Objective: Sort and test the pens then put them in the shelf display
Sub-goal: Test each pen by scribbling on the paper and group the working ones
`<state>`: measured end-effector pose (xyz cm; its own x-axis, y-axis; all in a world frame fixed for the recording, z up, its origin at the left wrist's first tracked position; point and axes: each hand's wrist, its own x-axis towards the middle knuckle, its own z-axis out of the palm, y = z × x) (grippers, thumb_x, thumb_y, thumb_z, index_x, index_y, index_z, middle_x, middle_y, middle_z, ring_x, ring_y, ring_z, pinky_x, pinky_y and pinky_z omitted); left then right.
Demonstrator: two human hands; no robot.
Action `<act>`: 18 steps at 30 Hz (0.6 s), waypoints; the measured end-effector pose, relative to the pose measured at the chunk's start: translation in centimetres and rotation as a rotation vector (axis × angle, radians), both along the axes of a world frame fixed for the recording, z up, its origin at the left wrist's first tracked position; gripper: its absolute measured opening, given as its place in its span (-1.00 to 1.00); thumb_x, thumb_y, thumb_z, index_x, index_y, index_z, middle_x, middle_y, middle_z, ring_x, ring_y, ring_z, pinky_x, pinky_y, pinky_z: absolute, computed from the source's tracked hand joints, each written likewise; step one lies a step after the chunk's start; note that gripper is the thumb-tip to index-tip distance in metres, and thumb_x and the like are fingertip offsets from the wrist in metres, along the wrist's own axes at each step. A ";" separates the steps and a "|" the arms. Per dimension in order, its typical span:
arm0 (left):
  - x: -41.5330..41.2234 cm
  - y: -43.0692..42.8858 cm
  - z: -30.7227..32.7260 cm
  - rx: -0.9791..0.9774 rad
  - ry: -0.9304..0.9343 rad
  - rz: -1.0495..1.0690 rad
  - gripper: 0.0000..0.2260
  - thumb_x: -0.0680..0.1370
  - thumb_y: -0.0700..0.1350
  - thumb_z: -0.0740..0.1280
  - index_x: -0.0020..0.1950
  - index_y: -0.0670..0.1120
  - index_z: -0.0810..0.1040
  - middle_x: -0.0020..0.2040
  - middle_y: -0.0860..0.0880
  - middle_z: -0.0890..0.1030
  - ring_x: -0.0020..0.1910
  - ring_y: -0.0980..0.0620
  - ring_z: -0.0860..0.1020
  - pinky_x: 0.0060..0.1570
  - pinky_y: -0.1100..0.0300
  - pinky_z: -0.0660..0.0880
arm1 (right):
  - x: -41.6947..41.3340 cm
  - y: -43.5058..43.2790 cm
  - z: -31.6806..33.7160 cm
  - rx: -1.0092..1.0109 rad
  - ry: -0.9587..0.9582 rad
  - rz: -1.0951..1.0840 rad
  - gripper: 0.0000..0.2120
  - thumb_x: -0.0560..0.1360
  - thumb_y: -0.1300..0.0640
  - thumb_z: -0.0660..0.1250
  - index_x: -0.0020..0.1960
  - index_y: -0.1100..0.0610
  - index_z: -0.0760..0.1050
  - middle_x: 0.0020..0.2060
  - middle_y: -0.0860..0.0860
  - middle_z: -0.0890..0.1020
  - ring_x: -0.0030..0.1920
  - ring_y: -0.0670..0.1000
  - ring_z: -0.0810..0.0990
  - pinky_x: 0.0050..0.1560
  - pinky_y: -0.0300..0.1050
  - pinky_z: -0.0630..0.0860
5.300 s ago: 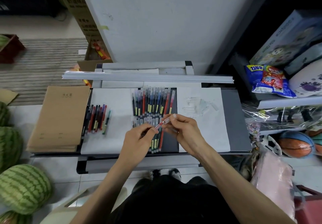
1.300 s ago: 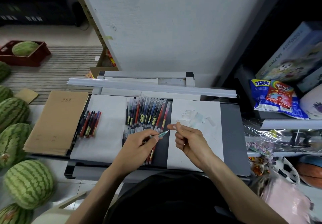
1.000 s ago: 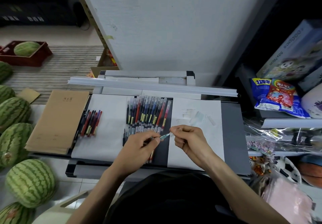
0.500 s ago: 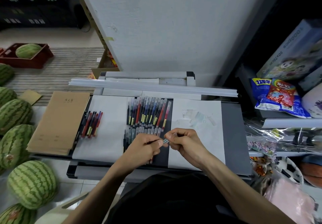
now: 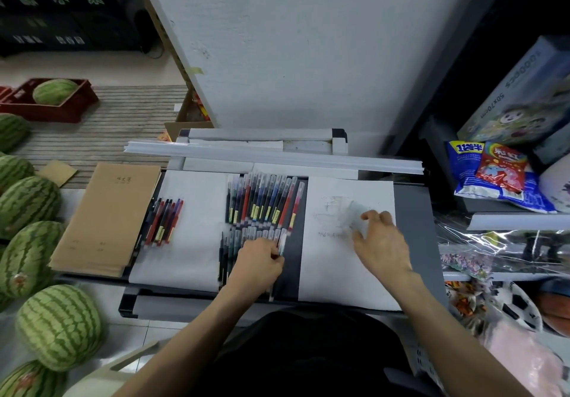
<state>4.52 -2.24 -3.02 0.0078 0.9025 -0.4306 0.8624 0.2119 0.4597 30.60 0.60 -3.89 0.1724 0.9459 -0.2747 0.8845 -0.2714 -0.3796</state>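
Here the left hand (image 5: 258, 257) rests on the near row of pens (image 5: 246, 239) in the middle of the counter (image 5: 415, 230), its fingers curled and pinched around a pen with a teal tip (image 5: 281, 247) that points away from the person, at the right end of that row. Just beyond lies the far row of pens (image 5: 263, 200), laid side by side with caps away, in red, blue and dark barrels with small yellow labels. The right hand (image 5: 381, 239) is over the white sheet on the right (image 5: 348, 273), its fingers bent around the clear pen caps (image 5: 354, 214) heaped there; motion blur hides whether it is gripping one, so I cannot tell if it is closed on anything. Faint scribbles mark that sheet near the caps. A second white sheet (image 5: 191, 242) lies left of the pen rows, and on its left edge sits a small group of pens (image 5: 163, 222), red and dark, well apart from the main rows. A stack of brown notebooks (image 5: 108, 214) lies at the counter's left end, touching that sheet's edge. Long white strips (image 5: 271, 156) run across the back of the counter. Watermelons (image 5: 58, 325) sit on the floor to the left, and snack bags (image 5: 493, 174) rest on a shelf to the right.
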 end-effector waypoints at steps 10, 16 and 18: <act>1.2 2.2 -1.1 0.023 0.014 0.066 -0.73 0.55 -0.10 0.49 -0.24 -0.19 0.50 -0.35 -0.10 0.59 -0.34 -0.03 0.59 -0.23 0.05 0.59 | 0.5 0.2 -1.7 0.051 -0.018 0.024 -0.57 0.61 0.09 0.33 0.45 0.14 0.41 0.33 0.13 0.39 0.21 0.22 0.51 -0.04 0.08 0.58; 1.4 2.9 -1.5 0.033 0.010 0.071 -0.60 0.55 -0.08 0.51 -0.33 -0.07 0.35 -0.45 -0.02 0.41 -0.46 0.03 0.43 -0.31 0.11 0.48 | -0.2 0.0 -2.1 0.035 0.040 0.065 -0.59 0.65 0.00 0.22 0.46 0.09 0.39 0.32 0.09 0.47 0.30 0.15 0.47 0.08 0.08 0.59; 1.3 2.9 -1.6 0.031 -0.005 0.073 -0.56 0.55 -0.08 0.52 -0.34 -0.05 0.30 -0.47 0.00 0.35 -0.48 0.04 0.37 -0.31 0.10 0.47 | -0.5 0.0 -2.0 0.038 0.054 0.066 -0.57 0.65 -0.08 0.20 0.45 0.07 0.42 0.30 0.08 0.49 0.29 0.14 0.48 0.13 0.06 0.56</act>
